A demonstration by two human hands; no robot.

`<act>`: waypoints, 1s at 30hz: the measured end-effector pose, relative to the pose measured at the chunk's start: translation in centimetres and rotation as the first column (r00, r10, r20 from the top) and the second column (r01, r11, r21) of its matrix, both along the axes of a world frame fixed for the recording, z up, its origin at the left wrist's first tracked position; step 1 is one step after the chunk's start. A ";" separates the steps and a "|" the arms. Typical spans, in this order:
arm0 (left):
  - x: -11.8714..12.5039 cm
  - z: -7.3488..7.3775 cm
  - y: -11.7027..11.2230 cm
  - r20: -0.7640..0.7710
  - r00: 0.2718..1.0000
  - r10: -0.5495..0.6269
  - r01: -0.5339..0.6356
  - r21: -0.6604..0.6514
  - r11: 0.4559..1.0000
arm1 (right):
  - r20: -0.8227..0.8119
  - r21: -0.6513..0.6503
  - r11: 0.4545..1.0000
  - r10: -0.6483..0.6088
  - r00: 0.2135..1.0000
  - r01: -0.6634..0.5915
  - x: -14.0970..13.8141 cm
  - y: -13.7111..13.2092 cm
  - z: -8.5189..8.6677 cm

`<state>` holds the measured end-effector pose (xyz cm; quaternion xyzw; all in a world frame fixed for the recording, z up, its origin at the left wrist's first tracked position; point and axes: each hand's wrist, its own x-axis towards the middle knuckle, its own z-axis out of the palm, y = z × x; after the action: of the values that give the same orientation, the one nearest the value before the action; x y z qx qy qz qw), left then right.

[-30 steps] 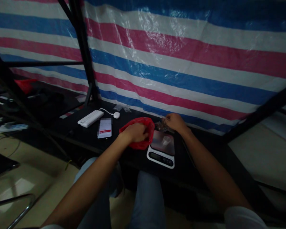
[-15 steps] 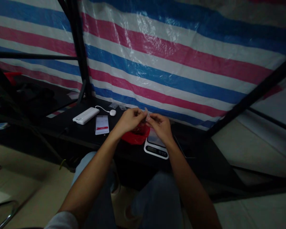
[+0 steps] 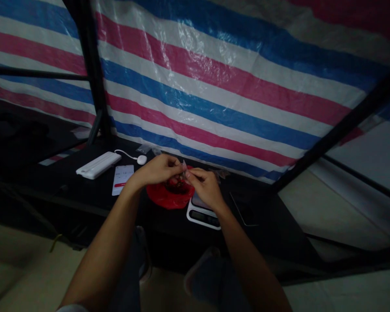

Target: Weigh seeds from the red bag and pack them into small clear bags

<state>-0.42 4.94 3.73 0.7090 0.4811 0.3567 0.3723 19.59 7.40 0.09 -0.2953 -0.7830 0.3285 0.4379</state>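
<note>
My left hand [image 3: 157, 170] and my right hand [image 3: 204, 186] meet above the black table, fingertips pinched together on a small clear plastic bag [image 3: 183, 167]. Directly below them lies an open red plastic bag [image 3: 164, 198] with dark contents I cannot make out. A white digital scale [image 3: 203, 214] sits just right of the red bag, partly hidden by my right hand.
A white power bank [image 3: 94, 164] with a cable and small white puck [image 3: 141, 159], and a phone [image 3: 122, 179], lie on the black table [image 3: 84, 190] to the left. A striped tarp [image 3: 214, 86] hangs behind. Black frame poles [image 3: 87, 69] stand left and right. A dark flat device [image 3: 243, 208] lies right of the scale.
My left hand left the red bag and my right hand came in from the back of the scale; both now pinch the small clear bag. The view shifted rightward.
</note>
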 end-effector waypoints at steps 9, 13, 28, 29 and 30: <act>-0.3 1.3 0.8 -0.194 0.981 -0.025 0.014 -0.060 0.998 | 0.084 -0.080 0.987 0.147 0.986 -0.140 -0.3 2.0 0.7; -0.6 1.7 1.3 -0.196 0.974 -0.114 0.084 -0.156 0.984 | 0.141 -0.134 0.976 0.193 0.971 -0.174 -0.3 2.1 1.2; -0.3 0.0 0.2 0.061 0.998 -0.014 0.027 -0.210 0.977 | -0.052 -0.547 0.817 0.185 0.981 -0.183 -0.8 1.8 1.6; -0.1 0.0 0.2 0.078 0.997 -0.011 0.027 -0.212 0.977 | -0.036 -0.537 0.826 0.181 0.983 -0.172 -0.8 1.8 1.6; 0.0 -0.1 0.3 0.093 0.996 -0.009 0.028 -0.212 0.977 | -0.003 -0.508 0.848 0.172 0.985 -0.150 -0.7 1.8 1.5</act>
<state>-0.38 5.19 3.65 0.6522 0.4925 0.3317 0.4713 18.88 9.23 1.61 -0.3401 -0.7004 0.5514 0.2995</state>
